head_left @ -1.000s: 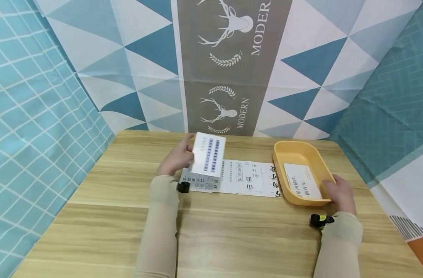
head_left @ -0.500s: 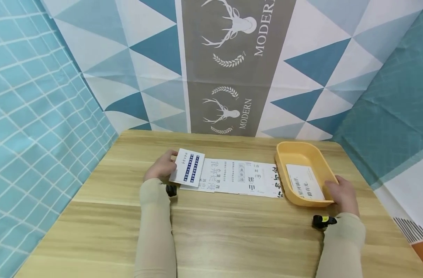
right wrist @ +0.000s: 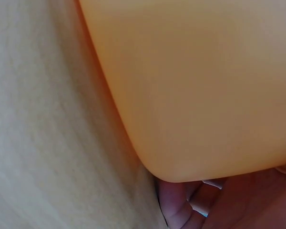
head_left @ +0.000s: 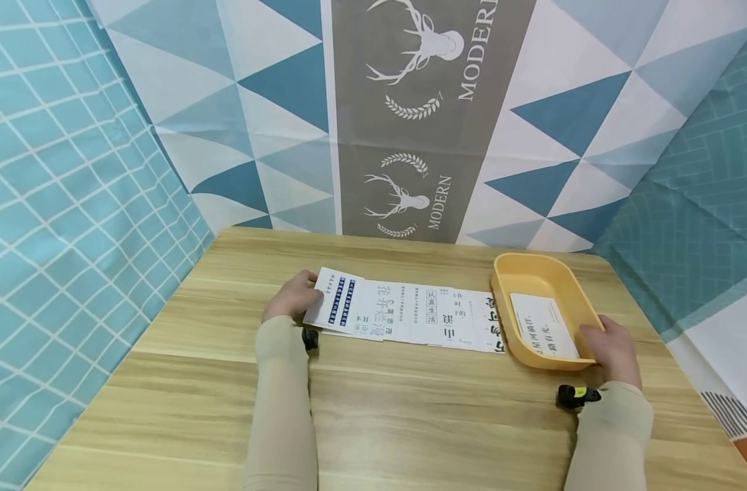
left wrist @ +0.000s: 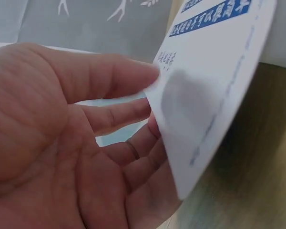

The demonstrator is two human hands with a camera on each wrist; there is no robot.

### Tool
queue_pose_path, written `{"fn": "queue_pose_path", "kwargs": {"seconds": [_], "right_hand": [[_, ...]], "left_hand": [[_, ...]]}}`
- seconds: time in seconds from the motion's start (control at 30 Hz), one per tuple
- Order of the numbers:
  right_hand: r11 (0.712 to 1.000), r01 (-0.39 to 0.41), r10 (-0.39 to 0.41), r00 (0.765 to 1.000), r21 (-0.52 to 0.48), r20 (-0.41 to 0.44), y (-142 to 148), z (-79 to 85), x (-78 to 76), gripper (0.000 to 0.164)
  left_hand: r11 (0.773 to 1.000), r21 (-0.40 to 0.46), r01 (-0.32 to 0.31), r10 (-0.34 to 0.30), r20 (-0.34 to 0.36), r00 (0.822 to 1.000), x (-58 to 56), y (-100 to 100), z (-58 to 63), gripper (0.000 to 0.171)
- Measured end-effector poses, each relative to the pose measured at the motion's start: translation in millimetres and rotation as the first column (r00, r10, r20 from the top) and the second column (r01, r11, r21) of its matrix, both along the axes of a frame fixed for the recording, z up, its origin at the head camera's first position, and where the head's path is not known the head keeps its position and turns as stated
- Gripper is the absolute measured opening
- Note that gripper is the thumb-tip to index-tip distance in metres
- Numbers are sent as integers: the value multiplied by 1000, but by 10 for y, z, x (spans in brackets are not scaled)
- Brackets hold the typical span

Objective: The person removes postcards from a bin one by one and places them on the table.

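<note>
At the left end of a row of printed cards [head_left: 435,315], my left hand [head_left: 291,297] pinches a white card [head_left: 343,300] with blue text bands. In the left wrist view the thumb lies on the printed face of this card [left wrist: 209,105], fingers behind it, and the card is tilted. Its right edge overlaps the row in the head view. My right hand [head_left: 614,349] grips the near right rim of a yellow plastic tray [head_left: 536,276]. Fingers curl below the tray's corner [right wrist: 195,95] in the right wrist view. Inside the tray lies a white card [head_left: 544,326] with black writing.
The wooden table [head_left: 435,416] carries everything. A patterned cloth [head_left: 398,123] hangs behind its back edge, with a blue checked cloth [head_left: 73,204] on the left. The tray stands right at the row's right end.
My left hand has carried the blue-banded card leftward and down, from above the row to its left end, levelling it with the row. My right hand stays on the tray's rim.
</note>
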State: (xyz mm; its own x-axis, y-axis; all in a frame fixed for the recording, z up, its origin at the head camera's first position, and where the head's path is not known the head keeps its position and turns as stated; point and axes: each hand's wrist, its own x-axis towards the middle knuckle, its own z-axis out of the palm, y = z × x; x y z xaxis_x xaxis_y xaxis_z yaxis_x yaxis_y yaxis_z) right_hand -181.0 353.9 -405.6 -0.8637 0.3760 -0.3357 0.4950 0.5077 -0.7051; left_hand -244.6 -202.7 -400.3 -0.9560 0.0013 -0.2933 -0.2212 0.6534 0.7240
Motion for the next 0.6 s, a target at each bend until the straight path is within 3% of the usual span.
{"fn": "queue_pose_path", "kwargs": {"seconds": [0.2,0.6], "right_hand": [[1000,3,-2,1000,-15,7,8,-10,2,67],[1000,18,-18,1000,-25,6,4,4,-8,67]], "left_hand": [[998,-44,-39,39,-5,999,-9,36,-11,44],[988,-144,-53,52,-13,999,-35,116,8,33]]}}
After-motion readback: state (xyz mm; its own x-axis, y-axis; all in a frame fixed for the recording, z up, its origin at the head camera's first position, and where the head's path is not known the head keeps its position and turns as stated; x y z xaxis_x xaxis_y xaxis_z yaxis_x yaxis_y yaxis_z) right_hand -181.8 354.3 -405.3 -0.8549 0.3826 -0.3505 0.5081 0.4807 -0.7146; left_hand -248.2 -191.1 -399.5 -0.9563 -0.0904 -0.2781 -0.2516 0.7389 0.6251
